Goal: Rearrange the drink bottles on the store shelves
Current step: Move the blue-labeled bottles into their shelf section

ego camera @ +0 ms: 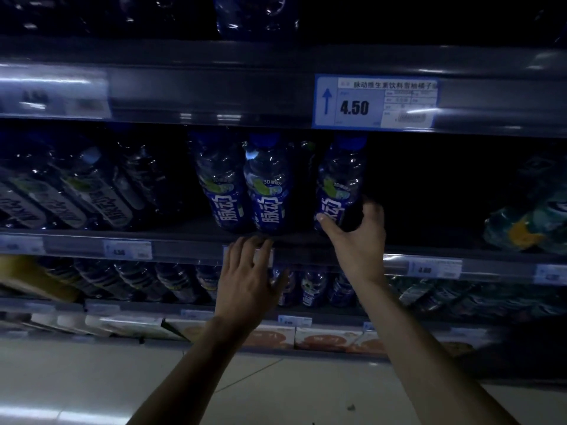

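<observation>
The dark metal store shelving [190, 93] fills the dim view in tiers. On its middle shelf [306, 240] stand three clear plastic drink bottles with blue caps and blue labels: a left bottle [219, 185] and a middle bottle [267, 191] side by side, and a right bottle [339, 185] set a little apart from them. The right hand [359, 240] grips the right bottle low down, with the thumb across its label and the fingers curled round its far side. The left hand [245, 277] holds nothing, its fingers stretched out with the tips at the shelf's front rail, just below the middle bottle. A blue-bordered white price tag [376, 101] reading 4.50 sits on the rail above.
</observation>
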Available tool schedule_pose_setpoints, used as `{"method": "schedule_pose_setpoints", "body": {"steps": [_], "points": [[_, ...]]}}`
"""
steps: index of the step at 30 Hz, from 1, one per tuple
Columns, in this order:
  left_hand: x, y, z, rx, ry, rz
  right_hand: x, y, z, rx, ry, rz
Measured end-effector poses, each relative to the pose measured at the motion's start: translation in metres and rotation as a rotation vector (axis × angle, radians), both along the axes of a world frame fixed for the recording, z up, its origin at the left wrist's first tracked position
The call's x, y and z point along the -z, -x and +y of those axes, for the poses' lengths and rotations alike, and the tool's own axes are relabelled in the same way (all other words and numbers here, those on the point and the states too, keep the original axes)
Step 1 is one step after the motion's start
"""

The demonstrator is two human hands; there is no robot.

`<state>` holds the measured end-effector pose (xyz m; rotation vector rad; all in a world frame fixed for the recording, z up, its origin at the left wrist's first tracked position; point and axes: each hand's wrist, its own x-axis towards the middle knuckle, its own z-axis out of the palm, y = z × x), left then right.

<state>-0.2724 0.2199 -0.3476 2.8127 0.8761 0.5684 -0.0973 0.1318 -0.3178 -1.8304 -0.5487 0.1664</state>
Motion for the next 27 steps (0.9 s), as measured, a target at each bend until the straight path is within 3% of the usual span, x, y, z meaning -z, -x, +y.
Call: {"method": "schedule_pose_setpoints", "body": {"steps": [8, 16, 27], "points": [[0.002, 0.007, 0.007, -0.051, 0.038, 0.043, -0.003, 0.017, 0.028, 0.205, -0.082, -0.058], [0.004, 0.027, 0.024, -0.179, 0.069, 0.005, 0.000, 0.026, 0.036, 0.109, -0.039, -0.054], [0.001, 0.037, 0.034, -0.161, 0.067, 0.006, 0.000, 0.028, 0.035, 0.064, -0.001, -0.044]]}}
